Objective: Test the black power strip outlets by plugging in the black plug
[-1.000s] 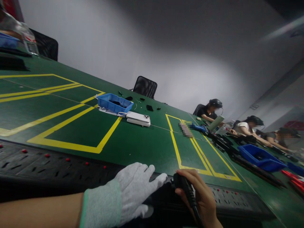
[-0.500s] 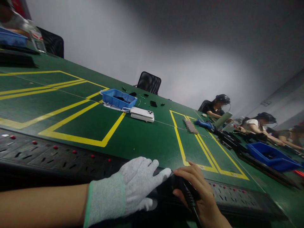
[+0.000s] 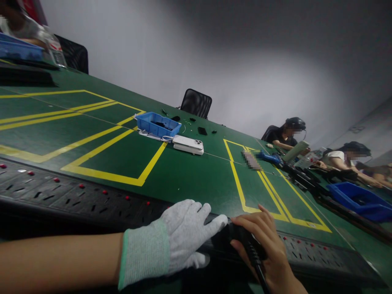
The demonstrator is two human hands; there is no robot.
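Note:
My left hand point(image 3: 183, 237), in a light grey glove, lies with its fingers bent down over a long black power strip point(image 3: 76, 200) that runs along the near edge of the green table point(image 3: 190, 171). My bare right hand point(image 3: 263, 245) is closed round a black plug point(image 3: 241, 237) with a black cable, pressed against the strip just right of the gloved fingers. The two hands almost touch.
Farther back lie a blue bin point(image 3: 157, 124), a white phone point(image 3: 188, 144) and small dark parts. Yellow tape marks rectangles on the table. Three people sit at the right end, beside another blue bin point(image 3: 358, 200). A black chair point(image 3: 196, 104) stands behind.
My right hand has pushed the plug down from above the strip onto it, fingers now over the top. The view has shifted slightly; my left hand stays on the strip.

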